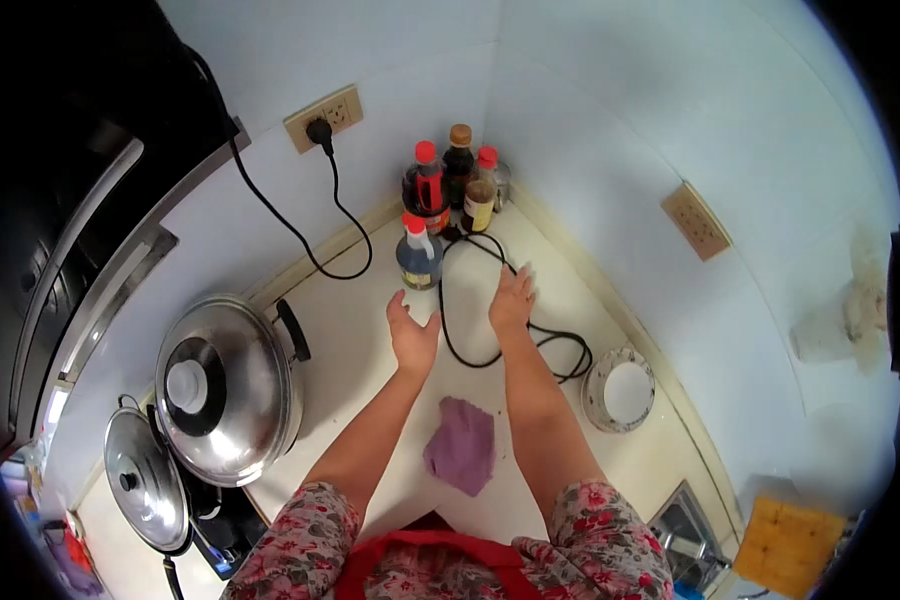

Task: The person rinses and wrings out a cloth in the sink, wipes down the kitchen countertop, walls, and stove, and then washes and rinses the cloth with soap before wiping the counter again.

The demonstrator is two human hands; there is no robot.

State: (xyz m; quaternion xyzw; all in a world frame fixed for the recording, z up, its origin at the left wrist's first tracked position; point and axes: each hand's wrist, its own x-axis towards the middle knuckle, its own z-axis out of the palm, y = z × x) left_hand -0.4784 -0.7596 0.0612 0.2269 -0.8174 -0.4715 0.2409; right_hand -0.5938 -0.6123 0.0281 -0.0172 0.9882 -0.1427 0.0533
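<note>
My left hand (413, 338) is held out over the counter with thumb and fingers apart, just below a dark bottle with a red cap and white handle (419, 262). Nothing is in it. To the right, my right hand (512, 300) reaches forward with fingers stretched out, over or beside a looped black cord (444, 325); whether it touches the cord I cannot tell. A crumpled purple cloth (460, 447) lies on the counter between my forearms. Behind the nearest bottle, a red-capped dark bottle (427, 190), a brown-capped bottle (458, 165) and a yellow-labelled bottle (478, 205) crowd the corner.
A large lidded steel pot (230, 390) and a smaller lidded pan (145, 480) stand at left. Right of my arm is a stack of patterned bowls or plates (618, 390). A black plug (319, 131) sits in the wall socket; a sink (688, 535) is at lower right.
</note>
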